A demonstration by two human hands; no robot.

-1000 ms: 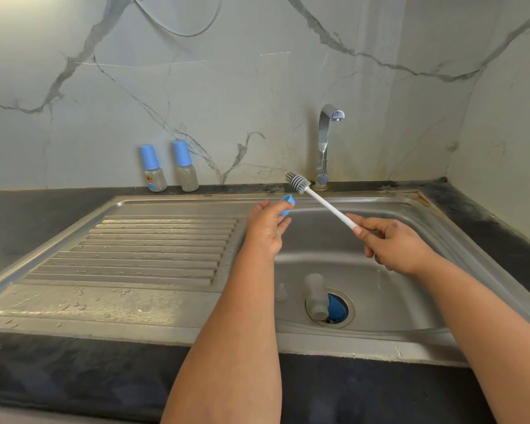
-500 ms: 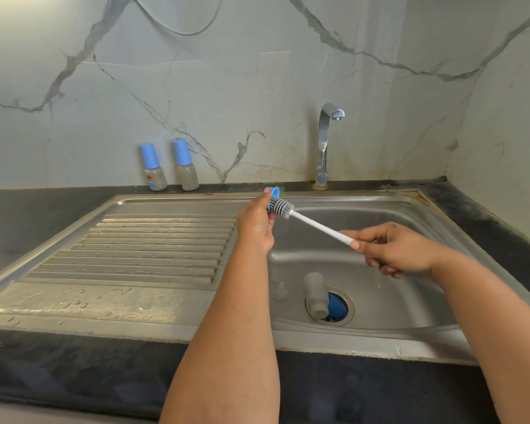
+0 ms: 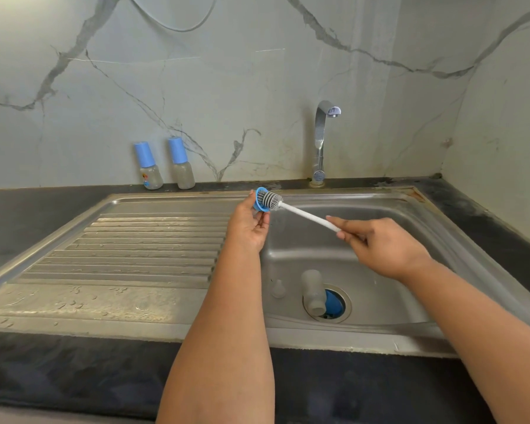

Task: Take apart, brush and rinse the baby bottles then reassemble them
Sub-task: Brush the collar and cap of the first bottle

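Left hand (image 3: 250,229) raised over the sink (image 3: 416,209) at the seam between drainboard and basin, fingers curled around a blue bottle ring (image 3: 261,199), open side turned toward the brush. Right hand (image 3: 380,249) above the basin, fingers pinched around the white handle of the bottle brush (image 3: 303,214); grey bristle head pushed into the ring's opening. Lying in the basin bottom, over the drain: a clear bottle body (image 3: 312,290) on its side, resting partly on a blue cap (image 3: 334,302) in the drain hole. Just left of that, a clear teat (image 3: 278,289) standing on the basin floor. On the dark counter (image 3: 43,215) at the back edge, against the marble wall: two assembled baby bottles (image 3: 149,166) with blue caps, upright, side by side, near the drainboard's far corner. Chrome tap (image 3: 320,142) at the back edge behind the basin, no water visible.
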